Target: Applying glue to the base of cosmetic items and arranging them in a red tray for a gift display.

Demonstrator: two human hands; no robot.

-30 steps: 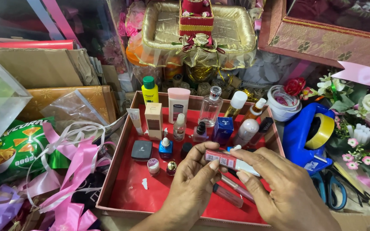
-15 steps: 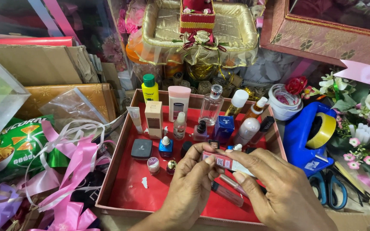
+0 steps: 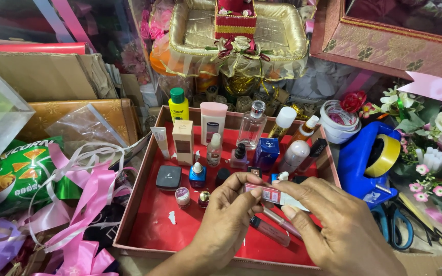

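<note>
Your left hand [image 3: 226, 225] and right hand [image 3: 333, 230] both pinch one small pink tube [image 3: 272, 194] above the red tray [image 3: 154, 230], where perhaps two slim tubes [image 3: 274, 227] lie beneath.

Both hands [image 3: 287, 225] bare, without rings or sleeves.

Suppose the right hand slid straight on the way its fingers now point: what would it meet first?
The right hand points left, so it would likely first meet the left hand, which shares its grip on the small tube; depth is uncertain.
</note>
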